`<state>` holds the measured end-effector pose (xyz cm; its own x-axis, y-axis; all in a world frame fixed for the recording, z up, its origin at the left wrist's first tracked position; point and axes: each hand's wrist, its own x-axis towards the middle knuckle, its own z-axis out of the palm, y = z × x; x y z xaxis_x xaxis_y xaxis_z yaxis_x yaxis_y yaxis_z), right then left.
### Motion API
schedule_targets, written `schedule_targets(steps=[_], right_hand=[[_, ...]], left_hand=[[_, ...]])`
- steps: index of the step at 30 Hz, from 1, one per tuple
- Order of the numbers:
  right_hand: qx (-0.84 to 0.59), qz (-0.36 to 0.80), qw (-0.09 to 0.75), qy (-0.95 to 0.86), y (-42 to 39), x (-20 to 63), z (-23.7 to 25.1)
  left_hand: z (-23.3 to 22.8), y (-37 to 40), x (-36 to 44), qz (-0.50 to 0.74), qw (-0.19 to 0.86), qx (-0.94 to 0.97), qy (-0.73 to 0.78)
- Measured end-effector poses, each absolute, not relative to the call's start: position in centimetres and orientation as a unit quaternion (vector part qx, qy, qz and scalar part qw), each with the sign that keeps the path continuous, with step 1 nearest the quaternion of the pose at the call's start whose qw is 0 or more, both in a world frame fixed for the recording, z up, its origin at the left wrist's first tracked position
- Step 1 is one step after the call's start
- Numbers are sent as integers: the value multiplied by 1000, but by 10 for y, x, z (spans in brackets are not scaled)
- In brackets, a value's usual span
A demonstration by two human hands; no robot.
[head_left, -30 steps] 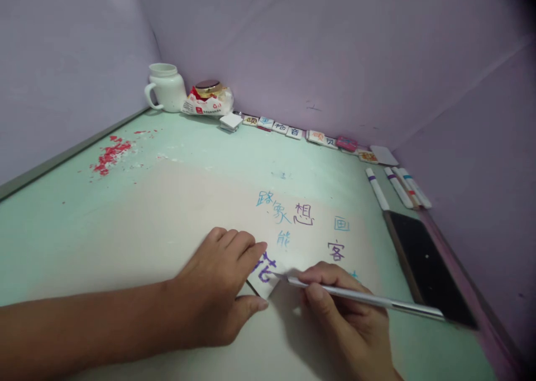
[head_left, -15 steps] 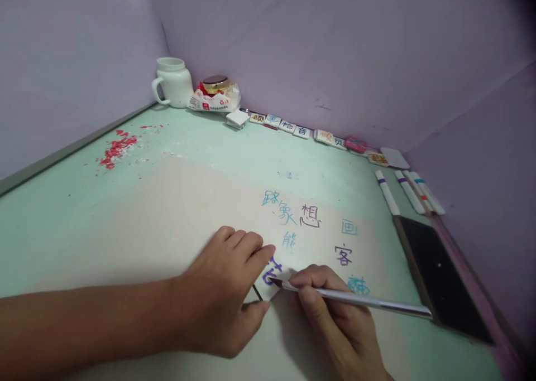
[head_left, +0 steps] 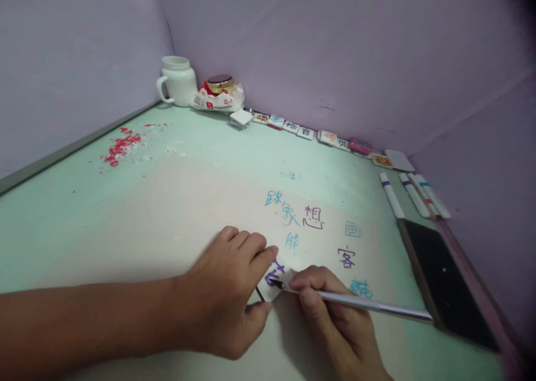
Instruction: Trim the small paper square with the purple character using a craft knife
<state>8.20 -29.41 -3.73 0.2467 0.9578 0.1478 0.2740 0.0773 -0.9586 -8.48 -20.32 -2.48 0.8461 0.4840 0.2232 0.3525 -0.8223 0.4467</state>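
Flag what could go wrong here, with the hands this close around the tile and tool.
The metal tool in the right hand has its tip on the small tile, right beside the left hand's fingertips; a slip could jab them. The tile is pinned only at its edge, so it may skid. The right wrist could smear the characters on the table.

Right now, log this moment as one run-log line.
left hand: pins small white tile with purple writing | right hand: grips thin silver tool, tip on tile | surface: pale green table
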Motion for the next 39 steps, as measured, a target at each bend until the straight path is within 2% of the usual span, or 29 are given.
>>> schedule_targets(steps=[4,19,30,34,39], right_hand=[[-567,336,496,-565,-291,88,-39],[-601,389,492,-494,-288,88,-33],[-585,400,444,-548,-282,101,-34],[-582,408,456,-535,-283,104,-37],[-590,384,519,-484,-290,107,-40]], left_hand=[[-24,-203,-84,167,196,939,227],[-24,-205,-84,158,195,940,233],[-23,-204,-84,143,197,944,225],[-24,-204,-84,154,192,944,222],[-22,-204,-85,155,198,943,219]])
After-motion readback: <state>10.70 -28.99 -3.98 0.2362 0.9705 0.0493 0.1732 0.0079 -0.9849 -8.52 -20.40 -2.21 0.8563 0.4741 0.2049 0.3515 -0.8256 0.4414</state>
